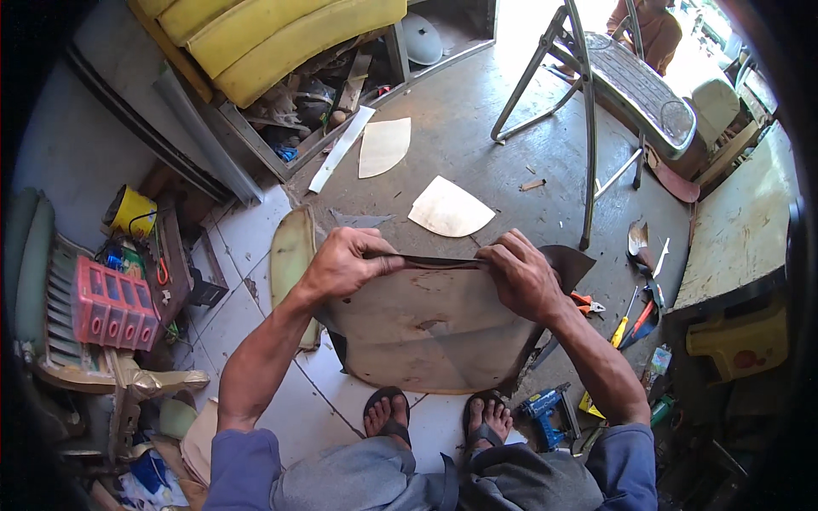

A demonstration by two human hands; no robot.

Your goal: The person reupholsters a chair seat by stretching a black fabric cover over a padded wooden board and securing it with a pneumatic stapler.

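A worn tan seat panel (409, 341) with dark stains stands in front of my feet. Along its far upper edge runs a strip of dark brown covering (443, 262), which looks like leatherette. My left hand (354, 260) pinches this covering at the left end, thumb on the near side. At the right end my right hand (520, 268) has its fingers curled over the same covering. A loose corner of it spreads out past my right wrist. The covering's far side is hidden.
Cut cream pieces (452, 207) lie on the floor ahead. At right are orange-handled pliers (588, 303), a yellow screwdriver (624, 322) and a blue staple gun (548, 416). A folding metal chair (639, 89) stands far right, with a person behind it. A pink drawer box (111, 307) sits left.
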